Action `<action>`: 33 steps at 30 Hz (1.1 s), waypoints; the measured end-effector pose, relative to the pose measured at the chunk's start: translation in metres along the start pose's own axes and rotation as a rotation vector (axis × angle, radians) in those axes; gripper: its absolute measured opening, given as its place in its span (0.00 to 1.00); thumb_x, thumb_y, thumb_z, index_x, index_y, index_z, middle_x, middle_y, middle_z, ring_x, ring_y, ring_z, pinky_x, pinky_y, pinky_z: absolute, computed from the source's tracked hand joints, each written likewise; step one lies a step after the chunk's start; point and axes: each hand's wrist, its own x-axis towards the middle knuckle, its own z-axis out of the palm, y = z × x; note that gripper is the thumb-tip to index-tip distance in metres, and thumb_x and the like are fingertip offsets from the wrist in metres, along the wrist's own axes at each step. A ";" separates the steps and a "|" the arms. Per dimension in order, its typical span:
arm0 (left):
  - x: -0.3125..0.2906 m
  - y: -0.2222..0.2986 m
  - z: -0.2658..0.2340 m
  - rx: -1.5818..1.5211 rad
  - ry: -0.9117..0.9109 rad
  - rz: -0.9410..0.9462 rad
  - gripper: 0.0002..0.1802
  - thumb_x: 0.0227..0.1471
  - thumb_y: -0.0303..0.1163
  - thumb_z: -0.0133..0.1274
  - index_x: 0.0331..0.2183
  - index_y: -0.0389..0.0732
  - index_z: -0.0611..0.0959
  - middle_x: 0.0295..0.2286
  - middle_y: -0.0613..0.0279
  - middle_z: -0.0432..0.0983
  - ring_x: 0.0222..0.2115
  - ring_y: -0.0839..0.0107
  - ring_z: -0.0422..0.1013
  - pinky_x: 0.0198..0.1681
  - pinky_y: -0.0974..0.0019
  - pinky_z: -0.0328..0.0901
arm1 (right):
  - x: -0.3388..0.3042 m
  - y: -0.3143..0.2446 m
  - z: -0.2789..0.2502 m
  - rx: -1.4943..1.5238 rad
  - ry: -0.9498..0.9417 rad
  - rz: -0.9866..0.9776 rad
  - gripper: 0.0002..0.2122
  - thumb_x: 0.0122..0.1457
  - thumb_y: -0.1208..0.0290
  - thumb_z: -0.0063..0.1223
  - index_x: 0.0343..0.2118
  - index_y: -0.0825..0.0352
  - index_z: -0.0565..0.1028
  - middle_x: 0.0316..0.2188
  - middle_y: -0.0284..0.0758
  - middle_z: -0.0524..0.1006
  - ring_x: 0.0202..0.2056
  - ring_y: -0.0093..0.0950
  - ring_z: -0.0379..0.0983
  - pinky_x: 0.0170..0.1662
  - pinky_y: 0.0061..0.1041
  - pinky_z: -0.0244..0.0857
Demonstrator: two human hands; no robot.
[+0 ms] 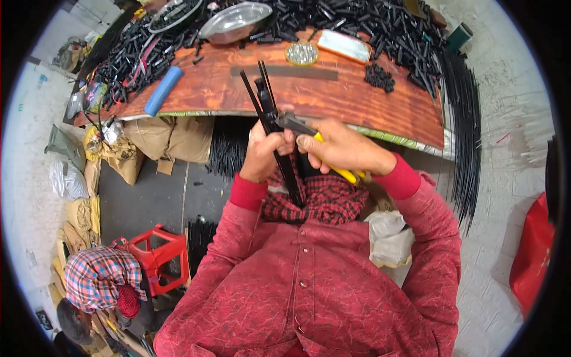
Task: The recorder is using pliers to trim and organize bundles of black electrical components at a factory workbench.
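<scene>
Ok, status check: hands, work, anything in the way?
Left hand gripping black rods. Right hand on yellow-handled pliers, head at the rods, bite unclear. Loose black pieces heaped along far side of table, beyond both hands.

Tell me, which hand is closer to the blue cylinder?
Left. The left hand grips black rods right of the blue cylinder; the right hand, on the pliers, is farther right.

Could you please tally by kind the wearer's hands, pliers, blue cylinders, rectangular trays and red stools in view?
Wearer's hands: 2 (left hand, right hand)
Pliers: 1 pair
Blue cylinder: 1
Rectangular tray: 1
Red stool: 1
Total: 6
</scene>
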 end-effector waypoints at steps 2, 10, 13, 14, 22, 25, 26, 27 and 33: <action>-0.002 -0.002 -0.007 0.126 0.055 0.026 0.29 0.41 0.19 0.43 0.51 0.32 0.70 0.23 0.67 0.68 0.18 0.80 0.59 0.21 0.76 0.54 | 0.001 -0.001 0.001 0.021 -0.008 0.012 0.09 0.63 0.67 0.42 0.38 0.66 0.71 0.18 0.29 0.71 0.18 0.18 0.68 0.21 0.18 0.64; -0.013 -0.005 -0.014 0.004 0.029 0.070 0.26 0.42 0.22 0.49 0.48 0.37 0.71 0.26 0.62 0.70 0.19 0.77 0.61 0.21 0.74 0.57 | -0.004 0.053 -0.042 -0.643 0.434 -0.181 0.12 0.62 0.62 0.50 0.32 0.68 0.71 0.19 0.35 0.74 0.19 0.27 0.72 0.24 0.29 0.66; -0.019 -0.003 -0.015 -0.114 -0.050 0.051 0.26 0.45 0.21 0.51 0.49 0.38 0.69 0.30 0.60 0.70 0.21 0.78 0.59 0.23 0.75 0.55 | -0.009 0.060 -0.048 -1.037 0.653 -0.201 0.18 0.55 0.55 0.57 0.31 0.68 0.71 0.22 0.47 0.77 0.23 0.44 0.75 0.26 0.43 0.66; -0.019 -0.007 -0.019 -0.090 -0.058 0.069 0.25 0.47 0.22 0.52 0.49 0.39 0.68 0.30 0.60 0.71 0.21 0.78 0.60 0.23 0.74 0.56 | -0.006 0.067 -0.052 -1.116 0.718 -0.185 0.18 0.53 0.55 0.59 0.30 0.67 0.71 0.22 0.45 0.77 0.24 0.44 0.75 0.26 0.43 0.66; -0.026 -0.033 -0.015 0.005 -0.174 -0.014 0.18 0.56 0.31 0.52 0.47 0.38 0.71 0.25 0.62 0.69 0.20 0.78 0.60 0.23 0.73 0.58 | -0.003 0.100 -0.074 -1.277 0.902 -0.300 0.18 0.47 0.56 0.65 0.31 0.65 0.71 0.30 0.40 0.72 0.34 0.41 0.70 0.34 0.40 0.65; -0.034 -0.059 -0.013 -0.003 -0.173 -0.016 0.12 0.61 0.34 0.47 0.42 0.36 0.73 0.21 0.65 0.67 0.18 0.80 0.60 0.21 0.75 0.57 | -0.002 0.096 -0.072 -1.260 0.908 -0.281 0.18 0.46 0.59 0.65 0.34 0.64 0.73 0.32 0.37 0.72 0.37 0.40 0.67 0.38 0.39 0.62; -0.036 -0.062 -0.009 -0.039 -0.181 -0.037 0.11 0.62 0.35 0.46 0.39 0.36 0.73 0.20 0.66 0.66 0.18 0.81 0.60 0.21 0.75 0.55 | -0.003 0.095 -0.071 -1.260 0.910 -0.287 0.18 0.46 0.60 0.65 0.35 0.64 0.73 0.33 0.37 0.72 0.38 0.40 0.67 0.40 0.40 0.61; -0.037 -0.064 -0.004 -0.037 -0.150 -0.059 0.10 0.63 0.36 0.46 0.36 0.38 0.72 0.18 0.70 0.62 0.17 0.82 0.58 0.19 0.76 0.53 | -0.004 0.093 -0.069 -1.219 0.923 -0.285 0.17 0.45 0.63 0.65 0.36 0.64 0.73 0.35 0.37 0.72 0.40 0.39 0.66 0.42 0.39 0.60; -0.046 -0.044 0.049 0.040 -0.252 -0.090 0.07 0.62 0.34 0.47 0.36 0.41 0.72 0.19 0.75 0.61 0.17 0.85 0.55 0.19 0.77 0.50 | -0.014 0.089 -0.042 -1.191 0.998 -0.487 0.12 0.48 0.71 0.60 0.35 0.65 0.73 0.36 0.39 0.71 0.41 0.41 0.67 0.43 0.39 0.59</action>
